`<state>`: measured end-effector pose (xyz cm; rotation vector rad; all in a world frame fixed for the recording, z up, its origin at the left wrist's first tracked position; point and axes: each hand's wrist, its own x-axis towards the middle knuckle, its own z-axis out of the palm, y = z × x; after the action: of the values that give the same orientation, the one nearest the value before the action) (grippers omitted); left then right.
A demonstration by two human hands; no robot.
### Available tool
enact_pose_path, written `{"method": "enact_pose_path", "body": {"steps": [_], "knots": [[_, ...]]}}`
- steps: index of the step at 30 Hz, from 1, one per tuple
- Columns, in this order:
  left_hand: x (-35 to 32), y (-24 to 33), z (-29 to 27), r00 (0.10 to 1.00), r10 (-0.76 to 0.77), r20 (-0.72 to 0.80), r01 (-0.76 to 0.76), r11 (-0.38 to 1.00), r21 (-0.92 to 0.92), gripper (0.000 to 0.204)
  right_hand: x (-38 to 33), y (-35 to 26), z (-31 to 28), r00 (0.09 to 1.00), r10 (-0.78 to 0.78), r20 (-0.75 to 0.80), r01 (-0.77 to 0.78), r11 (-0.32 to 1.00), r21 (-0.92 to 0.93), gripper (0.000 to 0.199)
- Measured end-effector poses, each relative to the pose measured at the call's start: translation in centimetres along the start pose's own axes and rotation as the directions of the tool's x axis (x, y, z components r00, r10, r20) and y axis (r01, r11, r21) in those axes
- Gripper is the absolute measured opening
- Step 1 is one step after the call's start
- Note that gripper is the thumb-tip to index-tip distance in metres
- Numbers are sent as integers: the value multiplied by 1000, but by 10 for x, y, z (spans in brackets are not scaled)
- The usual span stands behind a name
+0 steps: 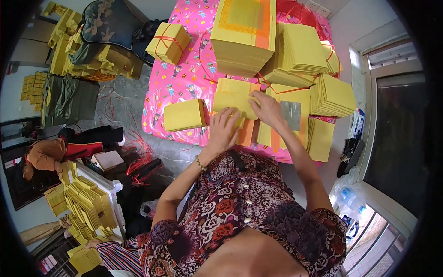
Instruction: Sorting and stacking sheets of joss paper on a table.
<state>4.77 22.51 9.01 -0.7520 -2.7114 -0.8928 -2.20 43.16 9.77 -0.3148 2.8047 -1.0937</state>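
In front of me a yellow paper sheet (pixel 233 94) lies over an orange-marked sheet (pixel 246 134) at the near edge of the pink-covered table. My left hand (pixel 223 130) rests on the sheet's near left part, fingers spread. Bent fingers of my right hand (pixel 266 109) close on its right edge; the thumb is partly hidden. Just left of my left hand sits a small stack of yellow paper (pixel 183 115). Beyond the sheet rises a tall yellow paper block (pixel 243 55) with an orange band. To the right, a yellow pile (pixel 291 115) carries a silvery square.
The pink patterned cover (pixel 159 99) holds a tied yellow bundle (pixel 169 43) at far left and fanned stacks (pixel 330 96) at right. Red ties (pixel 138 150) litter the floor. At lower left, people work beside a white table edge (pixel 115 203) heaped with yellow paper.
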Motion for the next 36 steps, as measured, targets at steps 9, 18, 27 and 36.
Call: {"method": "enact_pose_path", "body": {"steps": [9, 18, 27, 36], "knots": [[11, -20, 39, 978, -40, 204, 26, 997, 72, 81, 42, 31, 18, 997, 40, -60, -48, 989, -143, 30], [17, -24, 45, 966, -70, 249, 43, 993, 111, 88, 65, 34, 49, 990, -93, -104, 76, 985, -152, 42], [16, -30, 53, 961, -74, 267, 34, 988, 149, 86, 73, 26, 57, 999, -41, -14, 40, 995, -92, 43], [14, -33, 59, 952, -83, 296, 44, 990, 134, 89, 71, 17, 64, 998, -61, -24, 57, 985, -161, 45]]}}
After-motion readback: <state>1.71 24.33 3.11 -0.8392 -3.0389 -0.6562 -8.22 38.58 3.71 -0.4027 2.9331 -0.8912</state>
